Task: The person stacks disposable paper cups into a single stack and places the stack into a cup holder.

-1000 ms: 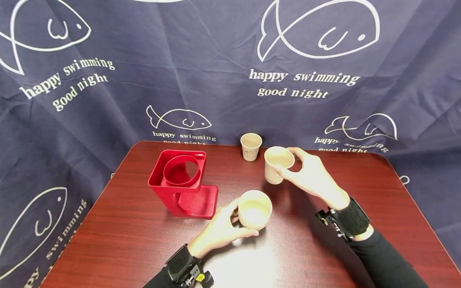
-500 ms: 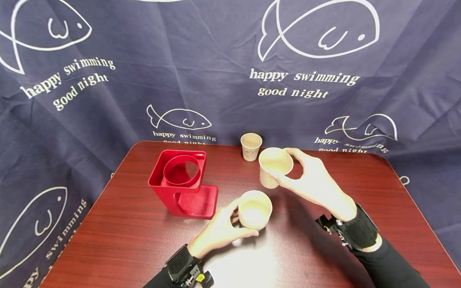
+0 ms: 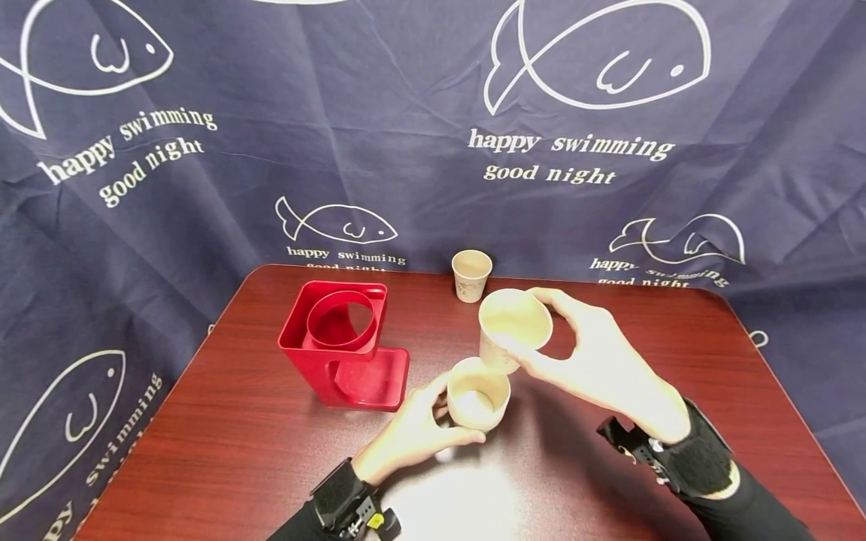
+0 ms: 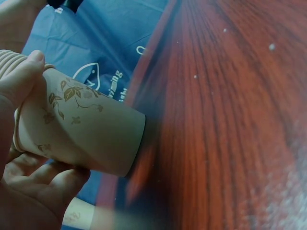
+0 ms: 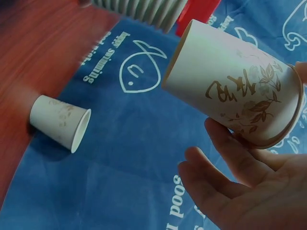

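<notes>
Head view: a single paper cup (image 3: pixel 514 319) is pinched near its top by the right hand (image 3: pixel 602 353) over the middle of the surface (image 3: pixel 223 436), toward the far edge from the cup stack (image 3: pixel 470 402) clasped by the left hand (image 3: pixel 416 428); "happy swimming good night" is readable on the backdrop (image 3: pixel 575 225). Left wrist: nested rims (image 4: pixel 12 58) and a brown leaf print (image 4: pixel 72 93) are shown, the stack judged light, stiffer than one cup. Right wrist: brown characters (image 5: pixel 232 86) cannot be surely read; thin, crushable paper is presumed, best held lightly under the rolled rim (image 5: pixel 300 108).

Red stand (image 3: pixel 338 356): upright, nr far L corner of surface (image 3: pixel 216 451)
Cloth (image 3: pixel 406 135): blue, white fish prints, bhd far edge
</notes>
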{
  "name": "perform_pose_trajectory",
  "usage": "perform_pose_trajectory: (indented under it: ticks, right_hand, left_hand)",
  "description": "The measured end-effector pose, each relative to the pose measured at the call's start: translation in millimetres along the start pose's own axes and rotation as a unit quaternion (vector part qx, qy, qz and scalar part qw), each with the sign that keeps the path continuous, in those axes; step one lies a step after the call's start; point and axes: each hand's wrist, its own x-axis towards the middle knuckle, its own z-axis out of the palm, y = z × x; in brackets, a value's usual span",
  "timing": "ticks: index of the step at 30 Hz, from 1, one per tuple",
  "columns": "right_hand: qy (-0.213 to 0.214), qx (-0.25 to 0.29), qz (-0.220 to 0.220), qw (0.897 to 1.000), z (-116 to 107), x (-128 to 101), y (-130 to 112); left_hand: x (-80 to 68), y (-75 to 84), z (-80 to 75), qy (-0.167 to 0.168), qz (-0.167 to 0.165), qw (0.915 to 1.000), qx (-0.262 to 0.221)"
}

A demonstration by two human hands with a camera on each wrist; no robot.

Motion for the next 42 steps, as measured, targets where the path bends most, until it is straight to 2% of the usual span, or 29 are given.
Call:
perform_pose_trajectory:
  ticks: [15, 19, 29, 38, 42]
  right_hand:
    - [-0.037, 0.020, -0.067, 0.997, 16, -6, -14]
    - [-0.045, 0.023, -0.069, 0.996, 20, -10, -14]
    - [-0.085, 0.036, -0.040, 0.995, 32, -16, -7]
    - [-0.094, 0.041, -0.023, 0.994, 39, -21, 3]
    - [-0.095, 0.045, -0.035, 0.994, 41, -23, 6]
  left_hand:
    - [2.6, 2.2, -2.8, -0.018, 0.022, 0.9996, 0.007]
    - [3.0, 2.6, -3.2, -0.018, 0.023, 0.9995, 0.010]
    - [1.2, 2.0, -3.4, -0.008, 0.010, 0.9995, 0.031]
    - [1.1, 2.9, -3.2, -0.007, 0.012, 0.9996, 0.025]
    - [1.0, 3.8, -3.0, -0.006, 0.014, 0.9997, 0.022]
